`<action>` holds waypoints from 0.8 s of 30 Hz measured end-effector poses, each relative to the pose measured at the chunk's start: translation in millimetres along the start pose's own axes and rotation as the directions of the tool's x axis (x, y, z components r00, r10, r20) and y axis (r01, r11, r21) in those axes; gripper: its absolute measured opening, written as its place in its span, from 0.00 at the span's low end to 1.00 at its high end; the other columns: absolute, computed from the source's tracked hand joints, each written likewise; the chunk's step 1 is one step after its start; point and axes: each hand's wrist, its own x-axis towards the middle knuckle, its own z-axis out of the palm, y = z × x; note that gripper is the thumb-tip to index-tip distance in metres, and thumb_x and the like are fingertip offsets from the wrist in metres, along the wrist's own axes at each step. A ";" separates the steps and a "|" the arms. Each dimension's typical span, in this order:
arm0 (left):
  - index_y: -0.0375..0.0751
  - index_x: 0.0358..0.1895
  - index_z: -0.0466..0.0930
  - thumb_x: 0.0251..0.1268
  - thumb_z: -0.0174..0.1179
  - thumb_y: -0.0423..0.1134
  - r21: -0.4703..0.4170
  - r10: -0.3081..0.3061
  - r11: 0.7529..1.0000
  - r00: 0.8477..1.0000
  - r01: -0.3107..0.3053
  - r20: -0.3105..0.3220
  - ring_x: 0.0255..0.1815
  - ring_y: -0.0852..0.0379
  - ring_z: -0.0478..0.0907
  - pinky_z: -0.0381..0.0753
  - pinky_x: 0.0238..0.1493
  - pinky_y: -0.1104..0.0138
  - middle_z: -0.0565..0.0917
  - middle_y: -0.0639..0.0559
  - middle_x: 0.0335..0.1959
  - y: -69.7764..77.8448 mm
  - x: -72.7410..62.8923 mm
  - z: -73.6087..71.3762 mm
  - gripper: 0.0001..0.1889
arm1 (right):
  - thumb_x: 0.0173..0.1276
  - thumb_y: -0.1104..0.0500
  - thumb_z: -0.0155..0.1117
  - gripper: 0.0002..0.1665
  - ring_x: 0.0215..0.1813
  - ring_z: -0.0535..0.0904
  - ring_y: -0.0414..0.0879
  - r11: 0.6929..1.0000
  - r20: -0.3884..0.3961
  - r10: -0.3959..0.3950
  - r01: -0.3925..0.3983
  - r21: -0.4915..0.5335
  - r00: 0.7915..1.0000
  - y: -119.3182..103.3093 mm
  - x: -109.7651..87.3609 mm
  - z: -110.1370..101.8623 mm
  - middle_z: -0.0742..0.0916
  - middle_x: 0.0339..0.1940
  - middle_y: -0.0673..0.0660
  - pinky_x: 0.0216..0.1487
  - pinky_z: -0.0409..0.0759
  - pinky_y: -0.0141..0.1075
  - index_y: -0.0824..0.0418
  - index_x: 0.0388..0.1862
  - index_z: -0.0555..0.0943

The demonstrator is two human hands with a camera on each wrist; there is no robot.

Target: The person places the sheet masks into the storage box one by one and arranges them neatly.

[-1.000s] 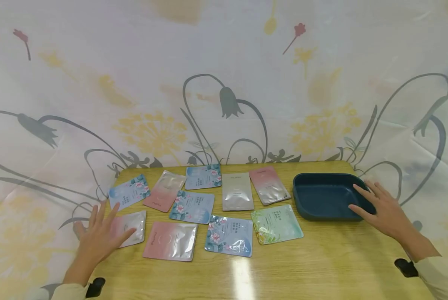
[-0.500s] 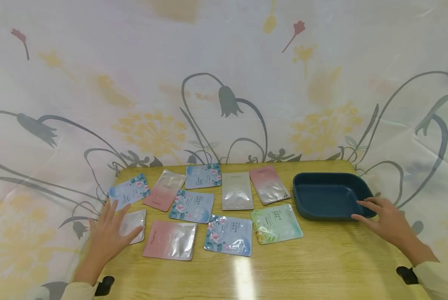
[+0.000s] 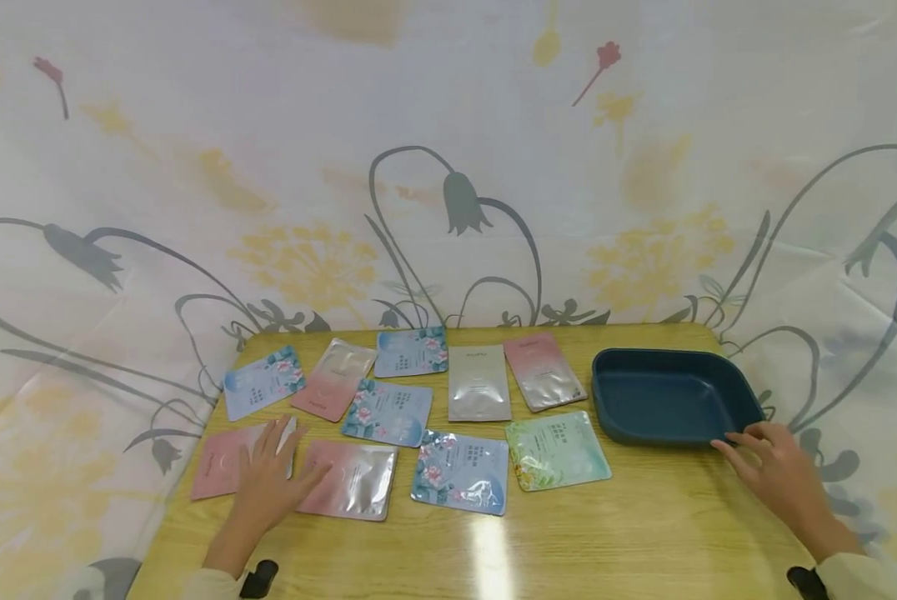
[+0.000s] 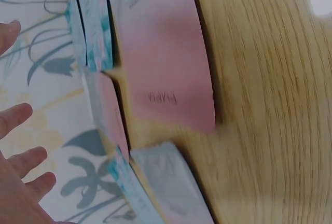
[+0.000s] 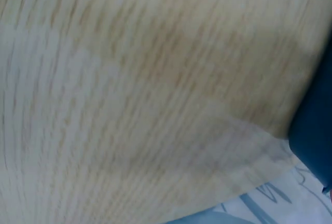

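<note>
My left hand [image 3: 264, 483], fingers spread, hovers over the front-left sheet mask packets and holds nothing. It partly covers a pink-and-silver packet [image 3: 219, 462] at the far left. Its thumb overlaps another pink-and-silver packet [image 3: 354, 479] in the head view. The left wrist view shows my fingers [image 4: 28, 159] raised beside a pink packet [image 4: 168, 63]. My right hand [image 3: 782, 479] pinches the front right corner of a dark blue rectangular basin [image 3: 669, 437], thumb outside the wall. In the right wrist view the basin wall [image 5: 314, 136] shows at the right edge.
More packets lie flat on the wooden table [image 3: 568, 542]: blue floral ones such as the front one [image 3: 459, 472], a green one [image 3: 557, 450], a silver one [image 3: 478, 383] and a pink one [image 3: 544, 371]. A flowered curtain [image 3: 306, 183] hangs behind.
My left hand has moved right, uncovering more of the leftmost pink packet. My right hand has come down to the basin's front right corner, its fingers closing together at the rim.
</note>
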 end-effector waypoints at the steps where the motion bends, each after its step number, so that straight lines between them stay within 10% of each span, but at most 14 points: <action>1: 0.39 0.60 0.72 0.53 0.65 0.55 -0.008 0.005 1.000 1.000 -0.005 0.000 0.67 0.32 0.56 0.48 0.54 0.26 0.64 0.34 0.66 3.7 0.4 2.9 0.34 | 0.67 0.28 0.41 0.49 0.25 0.71 0.58 1.000 -0.004 0.012 -0.012 -0.004 1.000 -1.6 -0.6 0.3 0.77 0.22 0.63 0.22 0.70 0.51 0.69 0.18 0.85; 15: 0.33 0.58 0.74 0.56 0.67 0.44 -0.254 0.041 0.967 0.998 -0.028 0.046 0.62 0.32 0.65 0.65 0.58 0.40 0.69 0.30 0.61 54.3 4.1 41.3 0.28 | 0.69 0.32 0.44 0.44 0.29 0.71 0.62 0.998 -0.094 0.055 -0.051 0.041 0.994 -8.1 -6.1 5.3 0.77 0.25 0.67 0.32 0.67 0.49 0.72 0.23 0.81; 24: 0.34 0.59 0.73 0.58 0.65 0.33 -0.488 -0.003 0.870 0.993 0.062 0.120 0.59 0.38 0.69 0.73 0.53 0.46 0.73 0.38 0.58 81.8 11.9 53.0 0.24 | 0.71 0.34 0.43 0.44 0.28 0.71 0.60 0.998 -0.086 0.053 -0.051 0.025 0.995 -6.7 -6.9 3.0 0.77 0.24 0.66 0.35 0.65 0.47 0.73 0.23 0.81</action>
